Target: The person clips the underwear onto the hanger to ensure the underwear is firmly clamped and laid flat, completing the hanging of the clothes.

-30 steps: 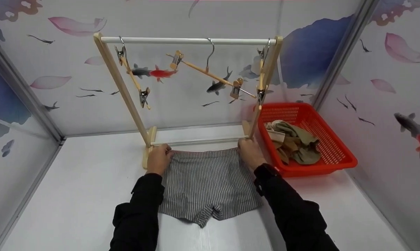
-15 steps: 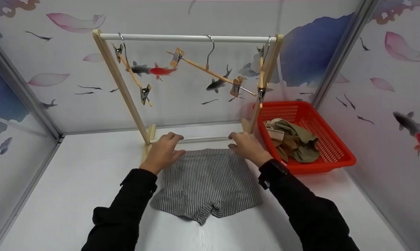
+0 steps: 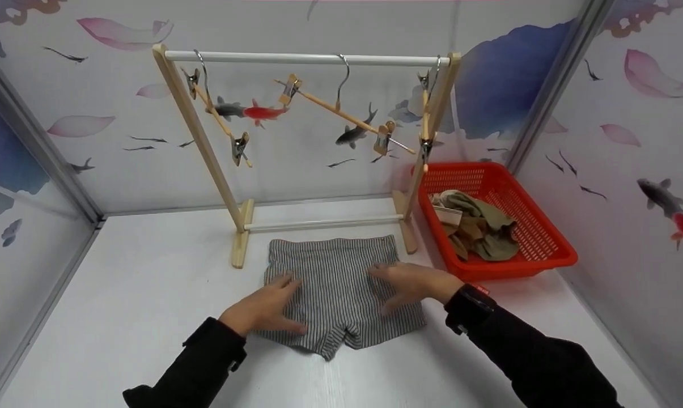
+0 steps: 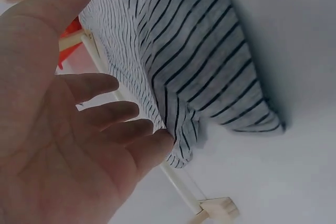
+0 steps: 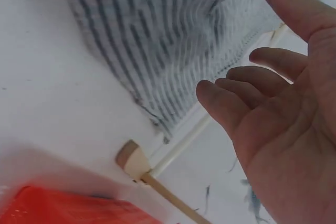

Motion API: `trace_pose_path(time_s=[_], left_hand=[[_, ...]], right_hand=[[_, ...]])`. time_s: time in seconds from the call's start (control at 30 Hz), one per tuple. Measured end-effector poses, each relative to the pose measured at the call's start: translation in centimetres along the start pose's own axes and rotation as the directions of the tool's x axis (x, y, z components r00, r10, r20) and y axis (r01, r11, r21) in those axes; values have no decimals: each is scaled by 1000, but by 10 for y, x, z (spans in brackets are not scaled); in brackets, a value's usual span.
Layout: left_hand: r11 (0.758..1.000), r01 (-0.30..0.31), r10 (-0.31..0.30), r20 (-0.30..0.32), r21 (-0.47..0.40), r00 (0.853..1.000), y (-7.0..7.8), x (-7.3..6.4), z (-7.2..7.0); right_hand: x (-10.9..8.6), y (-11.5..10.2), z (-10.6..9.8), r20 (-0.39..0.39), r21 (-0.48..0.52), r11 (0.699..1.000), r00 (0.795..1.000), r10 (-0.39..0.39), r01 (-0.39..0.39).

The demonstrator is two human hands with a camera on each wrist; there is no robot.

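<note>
Striped grey shorts (image 3: 335, 283) lie spread flat on the white table, waistband toward the rack. My left hand (image 3: 267, 309) is over their left side, fingers spread and holding nothing; in the left wrist view the loosely bent fingers (image 4: 113, 116) are apart from the cloth. Over the right side of the shorts, my right hand (image 3: 415, 283) has its thumb and fingers apart, also with nothing in them. The right wrist view shows that palm (image 5: 294, 135) and the striped cloth (image 5: 152, 35) beyond it. Whether either hand touches the cloth in the head view, I cannot tell.
Behind the shorts stands a wooden rack (image 3: 205, 136) with a white top rail (image 3: 307, 58). Three clip hangers hang from it, the middle hanger (image 3: 341, 113) tilted. A red basket (image 3: 545, 226) at the right holds crumpled olive and brown cloth (image 3: 483, 226). Printed walls enclose the table.
Both hands have let go of the waistband corners and come back toward me, over the lower part of the shorts. The shorts stay spread out on the table.
</note>
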State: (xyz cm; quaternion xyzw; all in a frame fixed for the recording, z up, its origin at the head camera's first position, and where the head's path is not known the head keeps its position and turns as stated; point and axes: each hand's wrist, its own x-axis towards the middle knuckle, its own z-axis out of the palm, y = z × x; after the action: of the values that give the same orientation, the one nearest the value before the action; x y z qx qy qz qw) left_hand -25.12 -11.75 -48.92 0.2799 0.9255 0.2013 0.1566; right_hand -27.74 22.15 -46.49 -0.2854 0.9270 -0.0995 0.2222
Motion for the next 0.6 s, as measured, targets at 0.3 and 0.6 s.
trace_pose_path(time_s=[0.3,0.6], left_hand=[[998,56,-54,78,-19,996,-2,-9,15],[994,110,-106,118,-21,987,0,-12,13]], right_hand=[[3,11,24,73,40,997,996,60,-63],[6,10,28,109,45,989,984,138,-144]])
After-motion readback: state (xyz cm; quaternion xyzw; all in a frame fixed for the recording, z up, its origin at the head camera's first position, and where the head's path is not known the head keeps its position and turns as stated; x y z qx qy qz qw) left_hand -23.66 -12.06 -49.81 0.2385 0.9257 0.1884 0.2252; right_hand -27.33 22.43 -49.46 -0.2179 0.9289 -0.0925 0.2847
